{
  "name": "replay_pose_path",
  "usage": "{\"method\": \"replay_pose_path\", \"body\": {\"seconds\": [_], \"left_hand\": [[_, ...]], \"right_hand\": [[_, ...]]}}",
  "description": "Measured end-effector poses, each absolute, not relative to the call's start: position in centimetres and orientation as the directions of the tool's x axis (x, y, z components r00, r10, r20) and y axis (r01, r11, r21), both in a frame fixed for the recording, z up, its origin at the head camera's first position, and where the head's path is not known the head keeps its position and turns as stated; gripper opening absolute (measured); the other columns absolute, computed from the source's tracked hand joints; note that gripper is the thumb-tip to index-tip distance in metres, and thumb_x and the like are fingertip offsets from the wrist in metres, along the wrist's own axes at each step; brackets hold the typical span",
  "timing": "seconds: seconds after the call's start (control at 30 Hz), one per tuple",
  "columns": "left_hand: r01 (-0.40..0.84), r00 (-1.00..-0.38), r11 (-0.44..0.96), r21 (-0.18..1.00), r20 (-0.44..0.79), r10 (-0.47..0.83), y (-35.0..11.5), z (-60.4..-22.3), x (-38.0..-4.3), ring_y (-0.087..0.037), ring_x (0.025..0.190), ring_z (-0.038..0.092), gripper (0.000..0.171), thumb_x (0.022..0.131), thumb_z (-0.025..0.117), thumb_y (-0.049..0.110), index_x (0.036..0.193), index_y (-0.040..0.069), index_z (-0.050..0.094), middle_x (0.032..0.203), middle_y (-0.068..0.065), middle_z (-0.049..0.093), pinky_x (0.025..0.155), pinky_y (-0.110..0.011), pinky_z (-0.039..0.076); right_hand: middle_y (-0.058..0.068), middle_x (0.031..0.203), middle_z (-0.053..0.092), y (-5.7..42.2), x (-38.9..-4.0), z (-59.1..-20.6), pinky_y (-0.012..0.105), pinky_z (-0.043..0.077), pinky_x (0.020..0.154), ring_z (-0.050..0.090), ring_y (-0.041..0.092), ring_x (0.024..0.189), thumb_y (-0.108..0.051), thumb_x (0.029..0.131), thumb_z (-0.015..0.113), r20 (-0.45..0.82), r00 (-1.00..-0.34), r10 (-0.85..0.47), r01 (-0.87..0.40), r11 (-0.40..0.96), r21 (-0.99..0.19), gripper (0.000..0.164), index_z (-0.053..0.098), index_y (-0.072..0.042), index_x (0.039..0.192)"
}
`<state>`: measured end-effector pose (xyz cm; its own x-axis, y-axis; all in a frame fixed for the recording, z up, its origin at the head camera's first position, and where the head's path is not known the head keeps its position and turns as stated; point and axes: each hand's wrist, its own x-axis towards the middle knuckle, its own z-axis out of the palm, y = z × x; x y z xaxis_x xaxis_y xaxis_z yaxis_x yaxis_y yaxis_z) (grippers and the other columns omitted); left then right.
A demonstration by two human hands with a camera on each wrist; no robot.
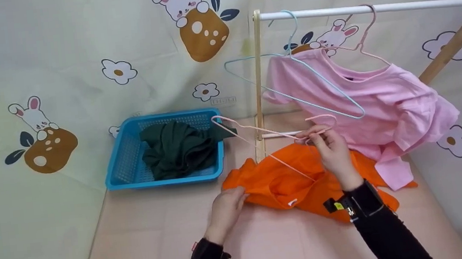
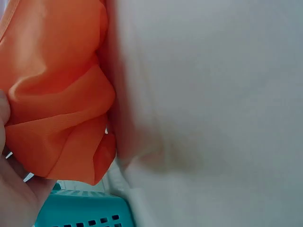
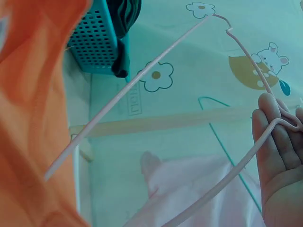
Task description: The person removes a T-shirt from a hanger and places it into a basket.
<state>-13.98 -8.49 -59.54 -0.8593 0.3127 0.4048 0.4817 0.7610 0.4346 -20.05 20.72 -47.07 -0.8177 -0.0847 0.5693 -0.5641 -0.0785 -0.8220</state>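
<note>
Threading the pink hanger (image 1: 269,132) into the neck of the orange shirt (image 1: 298,156), we judge: our right hand (image 1: 333,153) pinches it below the hook, our left hand (image 1: 225,209) pinches the shirt's edge on the table (image 1: 161,240). Next probably calls for easing the free end inside.

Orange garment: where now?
Head view, right of centre and low: the orange garment is on the tabletop, right of the blue basket and below the hanging pink shirt; the left grip holds its left end.
</note>
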Motion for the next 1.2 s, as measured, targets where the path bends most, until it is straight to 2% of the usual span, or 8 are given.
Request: {"method": "replay_pose_path", "body": {"seconds": [0.17, 0.37, 0.53, 0.67, 0.7, 0.87, 1.0, 1.2], "left_hand": [[0.509, -0.849, 0.772, 0.381, 0.367, 0.379, -8.2, -60.5, -13.6, -0.017, 0.063, 0.054, 0.020, 0.094, 0.068, 0.025, 0.083, 0.015, 0.054, 0.067, 0.005, 0.046, 0.059, -0.028, 0.045], [0.524, -0.842, 0.771, 0.362, 0.356, 0.405, -8.1, -60.9, -13.0, -0.017, 0.068, 0.060, 0.019, 0.094, 0.068, 0.025, 0.082, 0.016, 0.056, 0.069, 0.005, 0.051, 0.061, -0.028, 0.047], [0.499, -0.856, 0.774, 0.390, 0.362, 0.369, -8.7, -61.3, -12.9, -0.018, 0.067, 0.060, 0.017, 0.094, 0.068, 0.023, 0.083, 0.015, 0.057, 0.070, 0.004, 0.054, 0.061, -0.030, 0.048], [0.478, -0.865, 0.782, 0.400, 0.368, 0.341, -9.5, -61.4, -12.9, -0.018, 0.067, 0.060, 0.015, 0.092, 0.070, 0.018, 0.084, 0.014, 0.058, 0.072, 0.004, 0.056, 0.061, -0.031, 0.049], [0.476, -0.866, 0.782, 0.402, 0.367, 0.338, -9.6, -61.5, -12.9, -0.018, 0.067, 0.060, 0.015, 0.092, 0.070, 0.018, 0.084, 0.014, 0.058, 0.072, 0.004, 0.057, 0.061, -0.031, 0.049], [0.485, -0.862, 0.780, 0.396, 0.369, 0.348, -9.9, -61.8, -12.8, -0.018, 0.068, 0.061, 0.014, 0.092, 0.070, 0.017, 0.085, 0.015, 0.058, 0.073, 0.003, 0.057, 0.061, -0.031, 0.049], [0.483, -0.862, 0.778, 0.401, 0.373, 0.343, -10.2, -62.0, -13.0, -0.019, 0.068, 0.061, 0.014, 0.092, 0.070, 0.017, 0.087, 0.015, 0.058, 0.074, 0.003, 0.058, 0.062, -0.032, 0.050], [0.440, -0.880, 0.794, 0.419, 0.376, 0.289, -11.2, -61.5, -13.2, -0.020, 0.071, 0.062, 0.011, 0.093, 0.069, 0.018, 0.090, 0.014, 0.060, 0.076, 0.001, 0.061, 0.065, -0.034, 0.052]], "right_hand": [[0.022, 0.103, 0.071, 19.8, -20.9, -45.7, 0.029, 0.055, 0.081, 0.072, 0.020, 0.091, 0.006, 0.100, 0.047, 0.577, -0.813, -0.076, -0.571, -0.095, -0.816, 0.016, 0.053, 0.021, 0.104], [0.014, 0.106, 0.072, 18.8, -21.5, -43.9, 0.030, 0.055, 0.083, 0.072, 0.020, 0.092, -0.001, 0.102, 0.049, 0.615, -0.788, -0.026, -0.608, -0.121, -0.785, 0.021, 0.052, 0.020, 0.101], [0.020, 0.104, 0.071, 19.6, -21.7, -42.5, 0.030, 0.055, 0.082, 0.072, 0.025, 0.091, -0.003, 0.101, 0.049, 0.681, -0.732, 0.017, -0.668, -0.208, -0.714, 0.023, 0.050, 0.020, 0.099], [0.026, 0.102, 0.069, 21.1, -21.6, -40.9, 0.034, 0.056, 0.083, 0.072, 0.030, 0.090, 0.000, 0.100, 0.050, 0.698, -0.705, 0.127, -0.703, -0.259, -0.663, 0.019, 0.051, 0.020, 0.098], [0.027, 0.102, 0.069, 21.5, -21.5, -40.3, 0.039, 0.054, 0.087, 0.072, 0.032, 0.092, 0.001, 0.099, 0.051, 0.690, -0.706, 0.158, -0.704, -0.266, -0.659, 0.018, 0.052, 0.019, 0.098], [0.034, 0.101, 0.065, 23.3, -20.9, -37.5, 0.041, 0.054, 0.088, 0.070, 0.037, 0.090, 0.002, 0.098, 0.052, 0.664, -0.700, 0.263, -0.713, -0.298, -0.634, 0.016, 0.052, 0.018, 0.098], [0.035, 0.097, 0.064, 25.0, -20.0, -35.2, 0.040, 0.054, 0.087, 0.070, 0.038, 0.087, 0.006, 0.097, 0.050, 0.675, -0.660, 0.329, -0.750, -0.239, -0.617, 0.013, 0.052, 0.019, 0.098], [0.037, 0.091, 0.062, 27.7, -18.9, -32.4, 0.040, 0.056, 0.082, 0.067, 0.040, 0.079, 0.012, 0.097, 0.045, 0.649, -0.592, 0.478, -0.797, -0.229, -0.559, 0.009, 0.049, 0.020, 0.099]]}}
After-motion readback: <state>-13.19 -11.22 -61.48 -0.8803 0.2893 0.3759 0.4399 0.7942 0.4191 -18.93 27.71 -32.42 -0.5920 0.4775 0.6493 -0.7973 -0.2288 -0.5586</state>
